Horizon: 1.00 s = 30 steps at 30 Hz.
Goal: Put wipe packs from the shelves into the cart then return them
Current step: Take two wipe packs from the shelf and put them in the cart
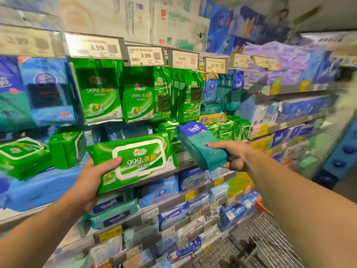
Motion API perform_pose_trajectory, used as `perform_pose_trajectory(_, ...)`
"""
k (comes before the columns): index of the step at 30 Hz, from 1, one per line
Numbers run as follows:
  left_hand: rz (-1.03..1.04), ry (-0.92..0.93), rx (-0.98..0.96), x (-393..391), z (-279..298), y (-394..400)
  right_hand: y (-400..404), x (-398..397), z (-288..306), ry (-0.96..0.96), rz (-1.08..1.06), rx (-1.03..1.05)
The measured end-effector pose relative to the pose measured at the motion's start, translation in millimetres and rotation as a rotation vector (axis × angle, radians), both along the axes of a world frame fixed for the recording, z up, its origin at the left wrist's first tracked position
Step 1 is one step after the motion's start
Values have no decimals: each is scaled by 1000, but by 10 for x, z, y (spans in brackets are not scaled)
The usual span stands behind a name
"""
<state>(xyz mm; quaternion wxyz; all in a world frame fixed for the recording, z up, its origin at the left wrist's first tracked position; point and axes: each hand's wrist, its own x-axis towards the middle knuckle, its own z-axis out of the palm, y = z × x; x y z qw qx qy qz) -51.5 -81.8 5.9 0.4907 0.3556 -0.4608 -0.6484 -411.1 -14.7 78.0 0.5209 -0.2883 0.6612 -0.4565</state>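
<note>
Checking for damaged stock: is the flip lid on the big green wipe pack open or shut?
Shut. The white-rimmed lid lies flat on the green wipe pack, held by the left hand.

a shop aisle, blurred toward the edges. tiered metal shelving [202, 187] runs from the left into the distance on the right, its grey front rails carrying yellow and white price labels [111, 234]. larger white price tags [145, 56] hang along an upper rail, two reading 3.99. big pale cartons [119, 18] sit along the top. a strip of grey floor [345, 182] shows at the far right. the light is even and bright.
</note>
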Motion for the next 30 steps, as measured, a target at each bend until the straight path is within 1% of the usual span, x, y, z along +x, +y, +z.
perform_pose_trajectory(2,-54,11,17,-49,29,26,280,-9,-50,-182,-87,-118)
perform_pose_trajectory(4,-100,21,36,-123,72,65,564,27,-80,-275,-124,-237)
perform_pose_trajectory(5,-128,11,44,-170,92,94,701,44,-80,-287,-135,-279)
perform_pose_trajectory(9,-256,-28,30,-451,199,259,1190,20,-79,-209,-261,-298)
perform_pose_trajectory(12,-308,-55,48,-713,235,344,1508,40,-148,-140,-446,-346)
perform_pose_trajectory(16,-409,-77,62,-1127,128,567,1921,-20,-349,-40,-701,-393)
perform_pose_trajectory(18,-476,-80,62,-1375,85,712,2163,-87,-390,6,-786,-401)
perform_pose_trajectory(20,-525,-129,47,-1663,46,848,2384,-197,-425,17,-846,-415)
perform_pose_trajectory(24,-616,-165,43,-2360,-56,1065,2778,-577,-487,17,-963,-421)
perform_pose_trajectory(30,-746,-224,62,-3576,-264,1287,3167,-1487,-719,19,-1108,-372)
